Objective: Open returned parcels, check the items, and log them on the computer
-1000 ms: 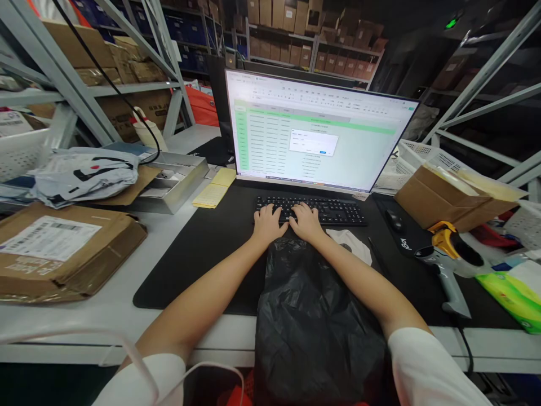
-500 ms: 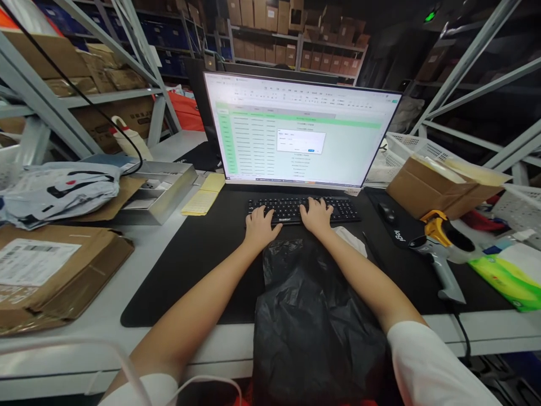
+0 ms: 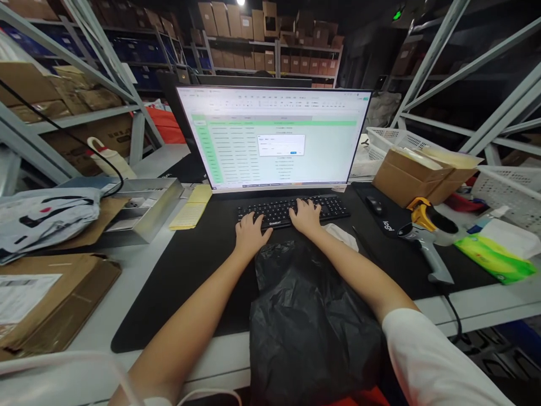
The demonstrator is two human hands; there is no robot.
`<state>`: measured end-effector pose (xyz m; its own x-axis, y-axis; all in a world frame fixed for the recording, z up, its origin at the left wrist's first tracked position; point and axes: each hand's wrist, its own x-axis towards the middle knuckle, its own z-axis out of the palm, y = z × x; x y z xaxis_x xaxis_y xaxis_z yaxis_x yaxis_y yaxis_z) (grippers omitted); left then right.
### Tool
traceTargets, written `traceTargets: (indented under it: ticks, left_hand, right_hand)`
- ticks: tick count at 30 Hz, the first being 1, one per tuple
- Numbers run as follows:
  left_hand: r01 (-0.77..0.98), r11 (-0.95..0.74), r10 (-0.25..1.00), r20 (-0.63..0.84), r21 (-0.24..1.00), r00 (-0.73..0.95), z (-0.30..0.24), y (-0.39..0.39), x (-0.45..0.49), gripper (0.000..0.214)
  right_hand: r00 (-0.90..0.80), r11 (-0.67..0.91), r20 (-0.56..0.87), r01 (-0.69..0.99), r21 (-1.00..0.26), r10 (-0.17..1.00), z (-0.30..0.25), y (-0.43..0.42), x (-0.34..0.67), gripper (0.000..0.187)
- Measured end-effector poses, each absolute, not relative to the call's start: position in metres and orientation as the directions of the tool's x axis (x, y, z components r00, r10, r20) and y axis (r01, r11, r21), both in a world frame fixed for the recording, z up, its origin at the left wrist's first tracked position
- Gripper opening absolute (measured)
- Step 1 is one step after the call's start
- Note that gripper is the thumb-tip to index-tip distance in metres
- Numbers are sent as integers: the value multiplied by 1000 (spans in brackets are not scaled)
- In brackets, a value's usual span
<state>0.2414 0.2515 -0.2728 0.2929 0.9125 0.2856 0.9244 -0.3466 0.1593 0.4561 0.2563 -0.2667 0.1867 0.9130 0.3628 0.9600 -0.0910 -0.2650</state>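
Observation:
Fingers spread, my left hand (image 3: pixel 250 234) rests on the left end of a black keyboard (image 3: pixel 276 214). My right hand (image 3: pixel 306 217) lies over the keys right of the middle, its fingers also apart, holding nothing. Behind the keyboard stands a monitor (image 3: pixel 236 163) showing a spreadsheet with green-marked cells and a small white dialog box. A crumpled black plastic bag (image 3: pixel 313 321) hangs over the desk's front edge between my forearms. Part of a white piece (image 3: pixel 343 237), perhaps paper, shows beside my right forearm.
To the right are a mouse (image 3: pixel 374 206), a grey and yellow barcode scanner (image 3: pixel 431 254), a green tissue pack (image 3: pixel 494 259) and an open cardboard box (image 3: pixel 406 177). Yellow note sheets (image 3: pixel 192 208), a metal tray (image 3: pixel 158 217) and a taped parcel (image 3: pixel 63 293) lie left.
The camera view has turned slightly, so the scene sits further left in the picture. Both hands stay on the keyboard. The dialog box's contents look slightly different.

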Motion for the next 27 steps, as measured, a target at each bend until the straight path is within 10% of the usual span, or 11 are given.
traceTargets:
  ticks: [27]
  left_hand:
    - [921, -381, 872, 363, 81, 328, -271, 248, 240, 63]
  right_hand:
    - [117, 27, 444, 952, -305, 888, -279, 259, 451, 54]
